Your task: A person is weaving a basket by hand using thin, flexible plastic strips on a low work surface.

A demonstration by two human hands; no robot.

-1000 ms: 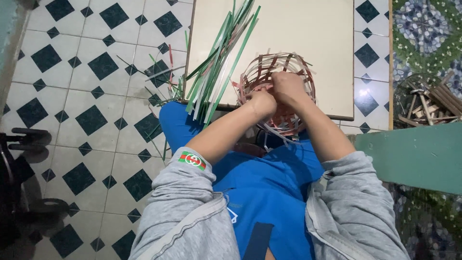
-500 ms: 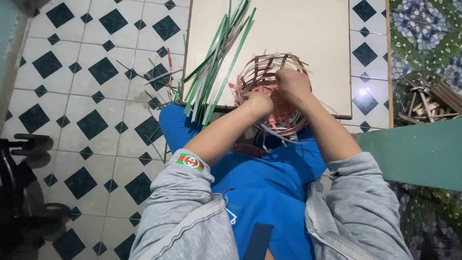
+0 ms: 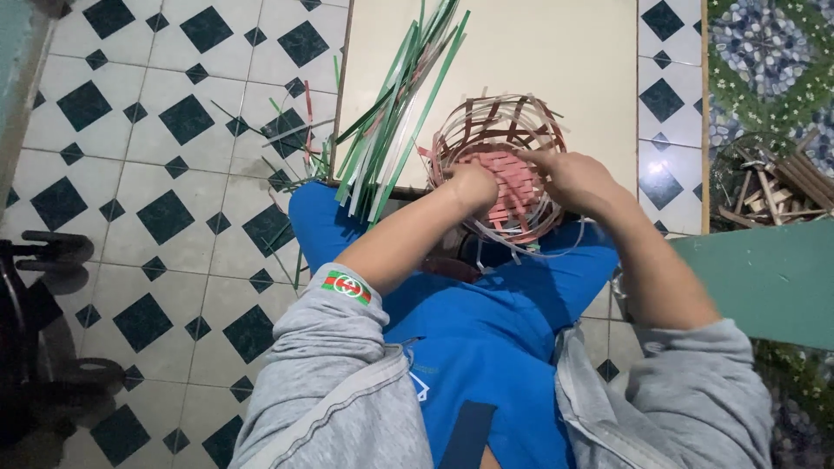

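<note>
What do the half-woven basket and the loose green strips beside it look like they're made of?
Basket: flat, thin strips in reddish-pink and white, smooth and springy in their curves, likely plastic strapping, though dyed cane cannot be ruled out. Both the left hand and the right hand grip it. Green strips: same flat, even-width bands with a slight sheen, probably plastic too.

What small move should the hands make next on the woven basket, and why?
Probably the right hand should bend one loose upright strip across the rim while the left hand steadies the half-woven basket. Both hands grip its near edge, its pink base looks finished, and many strips stand free at the rim. The green strips lie beside it on the table.
</note>
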